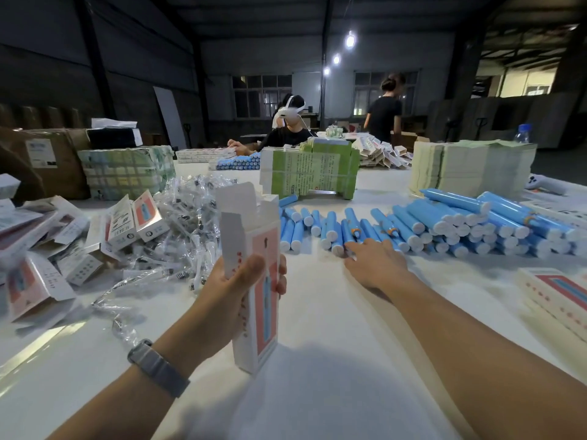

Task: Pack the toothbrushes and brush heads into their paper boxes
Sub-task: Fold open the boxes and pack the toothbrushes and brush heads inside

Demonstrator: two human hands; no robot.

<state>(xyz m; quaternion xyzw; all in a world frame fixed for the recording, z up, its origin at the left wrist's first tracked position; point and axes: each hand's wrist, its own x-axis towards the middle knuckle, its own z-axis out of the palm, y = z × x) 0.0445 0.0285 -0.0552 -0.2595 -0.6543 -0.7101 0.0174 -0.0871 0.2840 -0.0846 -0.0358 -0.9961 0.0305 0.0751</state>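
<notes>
Left hand [235,296] grips an upright box [254,281] — top flaps open — above the tabletop [333,328]. Right hand [374,265], fingers straight, touches the blue toothbrushes [428,227] — brush heads [181,223] lie left.

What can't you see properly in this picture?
- Inside of the open paper box (head view): its own walls hide it.
- Right hand fingertips among the blue toothbrush handles: the hand's back hides any grip.
- Print on the green box stack: too small.
- Boxes at the left edge: blurred, cut off.
- Left hand palm: hidden behind the box.
</notes>
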